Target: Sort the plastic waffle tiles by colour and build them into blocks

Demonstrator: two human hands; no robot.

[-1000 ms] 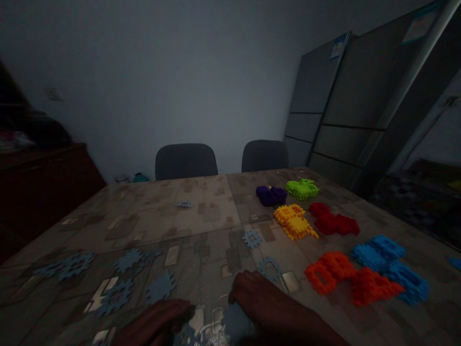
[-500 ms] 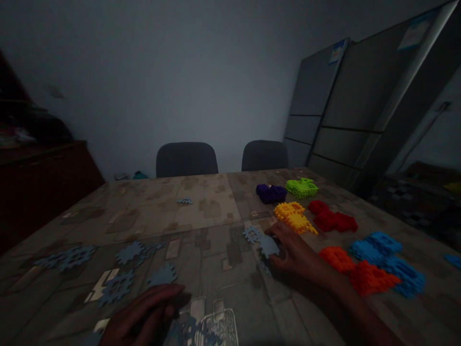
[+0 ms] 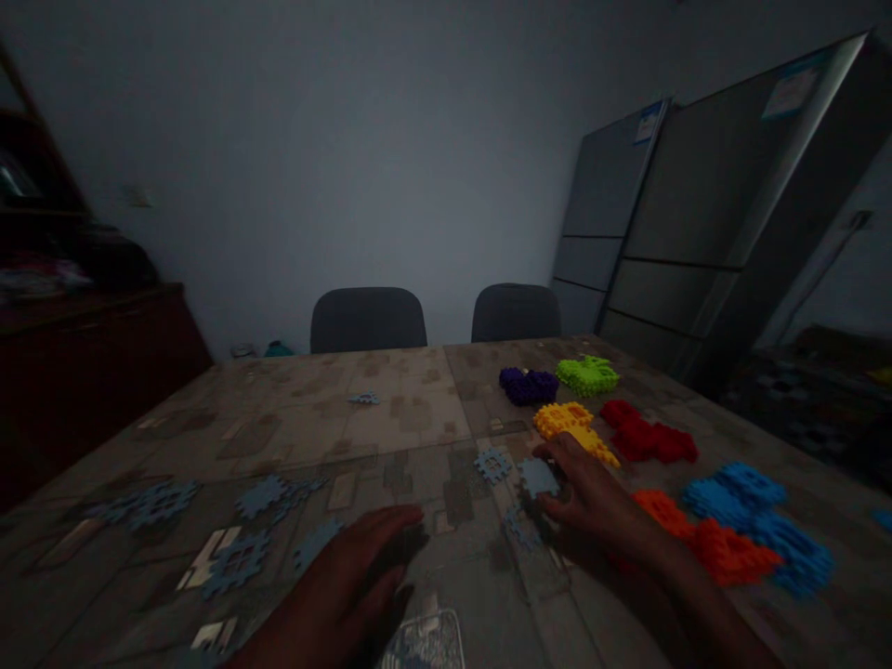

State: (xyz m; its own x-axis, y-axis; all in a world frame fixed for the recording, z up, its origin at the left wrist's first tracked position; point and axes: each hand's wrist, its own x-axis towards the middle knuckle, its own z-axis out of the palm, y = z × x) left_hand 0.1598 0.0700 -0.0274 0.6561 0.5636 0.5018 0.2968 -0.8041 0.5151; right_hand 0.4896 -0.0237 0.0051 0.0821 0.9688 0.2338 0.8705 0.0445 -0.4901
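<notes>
My left hand (image 3: 355, 581) is over the near part of the table, its fingers stretched and thumb apart, with nothing seen in it. It partly covers a grey-blue toothed piece (image 3: 317, 542). At centre right, my right hand (image 3: 592, 492) has thumb and fingers spread beside a solid grey-blue interlocking tile (image 3: 538, 477). Left of that tile lies a grey-blue tile with a windowed middle (image 3: 492, 465). Another toothed piece (image 3: 521, 528) lies just below, partly in shadow.
Several grey-blue pieces (image 3: 237, 560) lie scattered at left, one small piece (image 3: 364, 399) farther back. On the right are piles: purple (image 3: 528, 386), lime (image 3: 589, 374), yellow (image 3: 571, 429), red (image 3: 648, 434), orange (image 3: 725, 548) and blue (image 3: 739, 497). Two chairs (image 3: 368, 321) stand behind the table (image 3: 411, 381).
My left hand has moved right and away from me, and its fingers have stretched out. My right hand has loosened from the solid tile, which sits slightly farther right in view.
</notes>
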